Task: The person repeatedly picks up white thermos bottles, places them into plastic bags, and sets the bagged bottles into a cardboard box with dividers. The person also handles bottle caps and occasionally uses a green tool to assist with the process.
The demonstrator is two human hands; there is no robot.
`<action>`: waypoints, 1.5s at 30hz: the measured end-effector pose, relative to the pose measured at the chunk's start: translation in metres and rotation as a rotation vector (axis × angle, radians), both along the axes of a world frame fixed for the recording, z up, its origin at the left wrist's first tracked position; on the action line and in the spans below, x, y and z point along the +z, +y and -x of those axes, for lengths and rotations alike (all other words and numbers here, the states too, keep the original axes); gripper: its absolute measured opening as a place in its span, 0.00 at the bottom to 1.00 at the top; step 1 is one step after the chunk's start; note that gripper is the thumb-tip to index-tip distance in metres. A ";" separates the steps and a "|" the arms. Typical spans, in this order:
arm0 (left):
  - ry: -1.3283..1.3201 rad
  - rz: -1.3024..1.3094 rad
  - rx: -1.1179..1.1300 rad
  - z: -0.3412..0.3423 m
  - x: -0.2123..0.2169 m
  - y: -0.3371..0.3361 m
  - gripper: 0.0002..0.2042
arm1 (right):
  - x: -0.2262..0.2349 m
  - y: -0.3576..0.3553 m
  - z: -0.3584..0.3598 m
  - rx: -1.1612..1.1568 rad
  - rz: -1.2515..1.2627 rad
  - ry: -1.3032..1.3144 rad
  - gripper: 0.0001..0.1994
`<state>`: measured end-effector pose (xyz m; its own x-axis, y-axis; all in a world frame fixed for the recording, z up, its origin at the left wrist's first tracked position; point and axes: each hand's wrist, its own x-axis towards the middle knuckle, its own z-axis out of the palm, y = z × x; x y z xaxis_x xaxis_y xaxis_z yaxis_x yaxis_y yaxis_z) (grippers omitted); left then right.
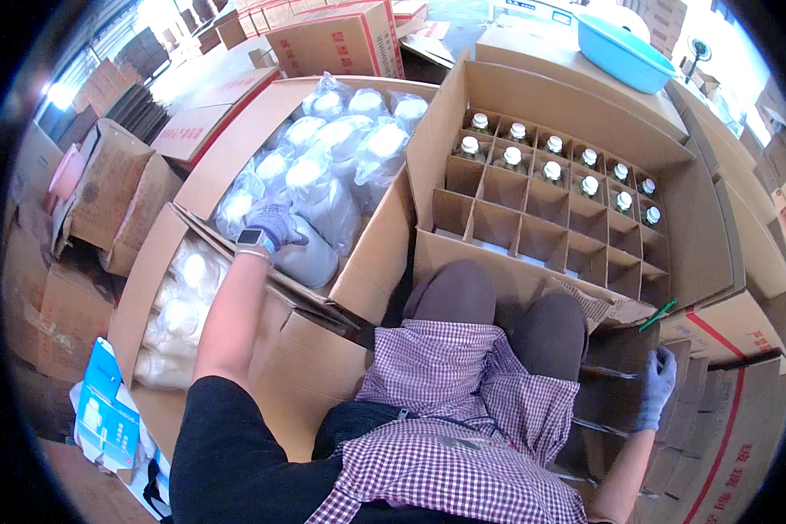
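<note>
My left hand [272, 226], in a purple-grey knitted glove with a watch at the wrist, reaches into an open carton [371, 278] of white bottles in clear plastic bags. Its fingers close on a bagged bottle [237, 210] at the near left, partly hidden by the hand. Just right of the hand, a larger-looking pale bottle [313, 258] lies tilted. My right hand [659, 389], gloved too, rests with fingers stretched against brown cardboard at my right side. In front of me, a divided carton [437, 179] holds two rows of clear bottles [552, 171] with white caps; its nearer cells show no bottles.
Another carton of wrapped white bottles [168, 339] stands at the near left. A light-blue basin [624, 54] sits on a carton beyond the divided one. Stacked cardboard [716, 437] flanks my right side. A green strip [658, 315] hangs at the divided carton's near corner.
</note>
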<state>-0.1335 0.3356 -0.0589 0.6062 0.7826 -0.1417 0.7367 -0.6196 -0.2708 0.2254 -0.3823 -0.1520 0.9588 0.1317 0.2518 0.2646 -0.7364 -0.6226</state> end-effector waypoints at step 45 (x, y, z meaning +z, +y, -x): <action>-1.572 0.347 -0.332 -0.071 -0.016 -0.295 0.40 | 0.099 0.174 0.185 0.616 -0.374 0.204 0.32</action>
